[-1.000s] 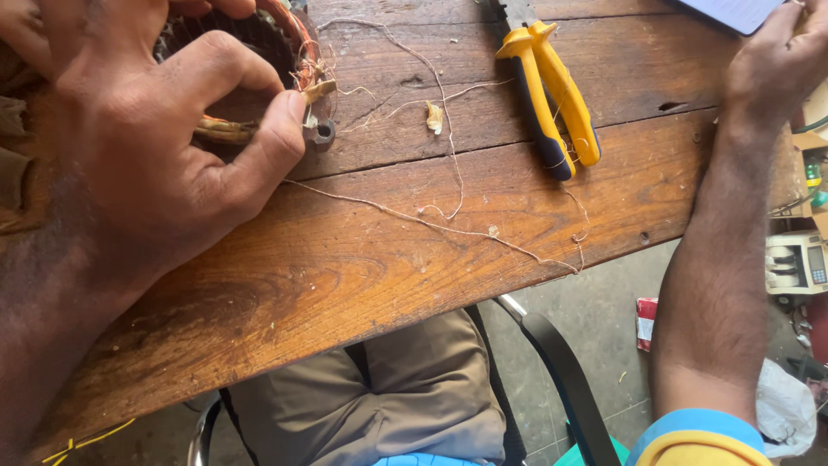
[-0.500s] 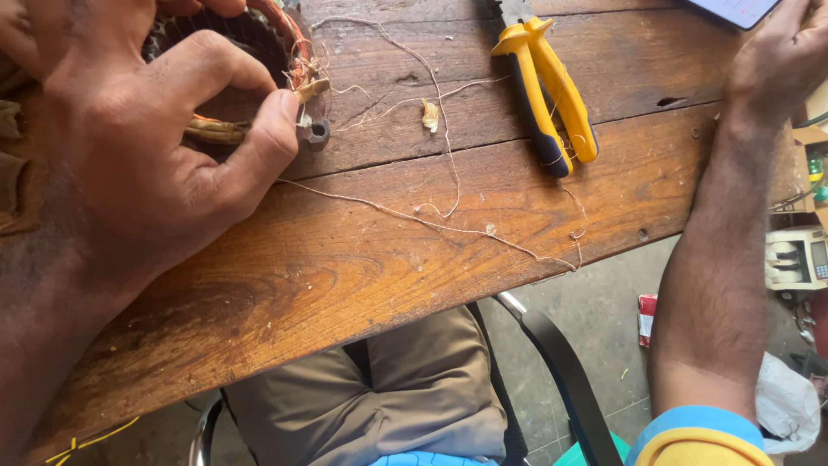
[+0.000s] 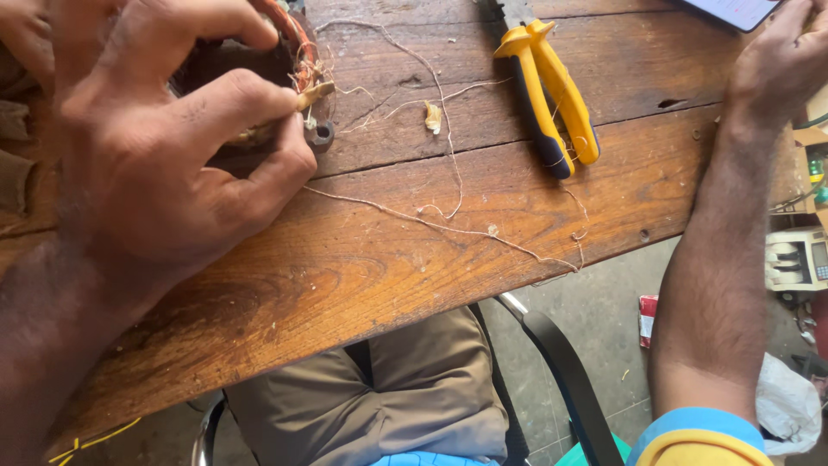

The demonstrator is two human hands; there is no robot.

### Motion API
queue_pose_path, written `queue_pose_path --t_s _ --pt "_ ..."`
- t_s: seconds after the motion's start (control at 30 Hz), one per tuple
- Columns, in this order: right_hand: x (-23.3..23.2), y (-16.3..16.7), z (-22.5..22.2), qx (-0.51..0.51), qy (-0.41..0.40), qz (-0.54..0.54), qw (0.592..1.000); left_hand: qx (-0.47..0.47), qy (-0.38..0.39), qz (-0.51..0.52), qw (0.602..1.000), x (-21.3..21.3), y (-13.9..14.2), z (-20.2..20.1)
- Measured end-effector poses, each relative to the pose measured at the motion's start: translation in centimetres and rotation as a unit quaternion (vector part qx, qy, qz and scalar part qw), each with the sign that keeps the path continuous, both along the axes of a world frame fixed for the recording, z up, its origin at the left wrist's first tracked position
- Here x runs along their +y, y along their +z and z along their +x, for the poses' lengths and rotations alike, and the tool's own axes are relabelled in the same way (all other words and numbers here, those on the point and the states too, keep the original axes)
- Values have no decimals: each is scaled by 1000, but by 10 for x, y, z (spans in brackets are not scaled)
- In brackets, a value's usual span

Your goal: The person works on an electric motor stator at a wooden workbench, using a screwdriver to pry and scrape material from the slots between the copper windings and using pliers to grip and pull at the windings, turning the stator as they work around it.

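My left hand (image 3: 147, 173) comes in from the lower left and pinches a thin tan stick (image 3: 316, 92) between thumb and forefinger. The stick's tip lies against the reddish copper winding (image 3: 291, 39) of a dark round motor part, mostly hidden under my hand. A small grey ring (image 3: 321, 135) sits just below the stick. My right hand (image 3: 785, 65) rests at the table's far right corner, touching a phone (image 3: 733, 9). Its fingers run out of view.
Yellow-handled pliers (image 3: 552, 95) lie on the worn wooden table (image 3: 388, 276), with thin pale strings (image 3: 448, 164) trailing across the boards. Part of another hand (image 3: 21, 39) shows at the top left. A black chair arm (image 3: 561, 362) and a grey device (image 3: 798, 259) are below the table edge.
My left forefinger and thumb have closed further along the stick toward the winding. My right hand has barely shifted.
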State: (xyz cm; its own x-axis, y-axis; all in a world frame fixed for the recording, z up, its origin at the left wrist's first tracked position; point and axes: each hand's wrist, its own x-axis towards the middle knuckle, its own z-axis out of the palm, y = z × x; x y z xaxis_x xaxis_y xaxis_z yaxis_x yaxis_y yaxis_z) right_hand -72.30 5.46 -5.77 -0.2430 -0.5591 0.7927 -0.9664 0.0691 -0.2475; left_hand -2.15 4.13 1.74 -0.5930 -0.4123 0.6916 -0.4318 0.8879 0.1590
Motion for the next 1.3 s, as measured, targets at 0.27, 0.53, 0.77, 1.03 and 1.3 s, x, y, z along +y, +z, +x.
queue_pose_path --t_s 0.27,0.53,0.77,1.03,1.3 --pt "0 -8 -18 1 -30 14 999 12 29 81 996 4 1 2" --pt "5 0 -7 17 43 4 999 0 51 6 999 -2 -14 7" --pt "3 9 18 -91 -58 13 994 2 55 23 998 -3 -21 12" --pt "9 19 35 104 79 40 991 19 46 35 998 -4 -14 9" --pt "5 20 37 33 87 10 996 15 38 12 999 -4 -14 8"
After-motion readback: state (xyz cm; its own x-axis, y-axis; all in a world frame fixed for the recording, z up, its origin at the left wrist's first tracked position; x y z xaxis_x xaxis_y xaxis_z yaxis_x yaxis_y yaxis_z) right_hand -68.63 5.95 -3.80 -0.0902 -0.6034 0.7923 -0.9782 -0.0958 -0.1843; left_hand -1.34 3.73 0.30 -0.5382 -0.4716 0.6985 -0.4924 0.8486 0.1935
